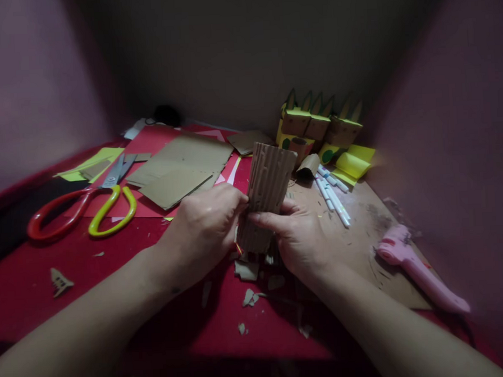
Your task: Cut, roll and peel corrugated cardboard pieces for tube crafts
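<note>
A strip of corrugated cardboard (271,173), its ridges bare, stands nearly upright in front of me. My right hand (298,231) grips its lower right side, the thumb laid across its face. At its left edge my left hand (211,216) is closed, the fingertips pinched against the cardboard. A small red and yellow bit shows under the left fingers; what it is I cannot make out. Torn paper scraps (249,297) lie on the red cloth below both hands.
Scissors (108,190) with red and yellow handles lie at left, beside cardboard sheets (186,158) on red paper. A pink glue gun (420,269) lies at right on a brown board (364,255). White markers (331,195) and cardboard figures (315,126) are behind my right hand.
</note>
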The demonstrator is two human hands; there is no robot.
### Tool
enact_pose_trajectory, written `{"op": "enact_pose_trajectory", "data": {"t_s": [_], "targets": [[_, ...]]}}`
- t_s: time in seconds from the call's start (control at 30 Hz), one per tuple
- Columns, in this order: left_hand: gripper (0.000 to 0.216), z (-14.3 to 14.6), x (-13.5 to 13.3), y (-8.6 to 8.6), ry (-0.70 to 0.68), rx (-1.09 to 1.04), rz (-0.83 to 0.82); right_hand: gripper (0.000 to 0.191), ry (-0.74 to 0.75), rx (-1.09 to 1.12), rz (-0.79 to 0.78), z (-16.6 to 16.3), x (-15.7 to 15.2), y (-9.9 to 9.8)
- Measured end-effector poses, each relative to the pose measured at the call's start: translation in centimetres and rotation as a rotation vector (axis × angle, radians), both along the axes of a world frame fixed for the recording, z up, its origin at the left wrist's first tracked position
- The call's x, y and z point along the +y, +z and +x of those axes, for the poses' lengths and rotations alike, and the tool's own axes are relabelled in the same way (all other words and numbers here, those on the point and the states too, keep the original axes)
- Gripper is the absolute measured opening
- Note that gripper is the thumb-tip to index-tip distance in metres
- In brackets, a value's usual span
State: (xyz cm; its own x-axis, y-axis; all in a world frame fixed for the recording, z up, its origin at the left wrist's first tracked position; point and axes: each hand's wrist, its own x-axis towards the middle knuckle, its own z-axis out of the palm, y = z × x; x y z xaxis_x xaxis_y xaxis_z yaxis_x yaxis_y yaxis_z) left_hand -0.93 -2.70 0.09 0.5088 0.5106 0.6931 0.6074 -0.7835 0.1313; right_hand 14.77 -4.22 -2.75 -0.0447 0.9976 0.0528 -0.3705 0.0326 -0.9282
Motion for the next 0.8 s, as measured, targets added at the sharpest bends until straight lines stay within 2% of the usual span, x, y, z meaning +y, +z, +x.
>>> {"op": "enact_pose_trajectory", "data": {"t_s": [0.1, 0.23, 0.3, 0.4, 0.53, 0.8], "targets": [[0.023, -0.2, 0.0, 0.2, -0.024, 0.050, 0.021, 0.016, 0.023, -0.006, 0.007, 0.1, 0.0, 0.1], [0.023, -0.2, 0.1, 0.2, 0.028, 0.120, 0.077, 0.017, 0.024, -0.018, 0.007, 0.2, 0.0, 0.1], [0.023, -0.1, 0.2, 0.3, 0.056, 0.151, 0.039, 0.016, 0.018, -0.022, 0.017, 0.1, 0.1, 0.1], [0.018, 0.1, 0.1, 0.6, 0.095, 0.148, -0.060, 0.016, 0.030, -0.009, 0.026, 0.0, 0.1, 0.0], [0.014, 0.2, 0.0, 1.3, 0.132, 0.012, -0.226, 0.018, 0.044, 0.018, 0.004, -0.1, 0.1, -0.1], [0.016, -0.2, 1.0, 1.7, 0.059, -0.235, -0.663, 0.024, 0.106, 0.138, -0.117, -0.2, 0.4, 0.0]]}}
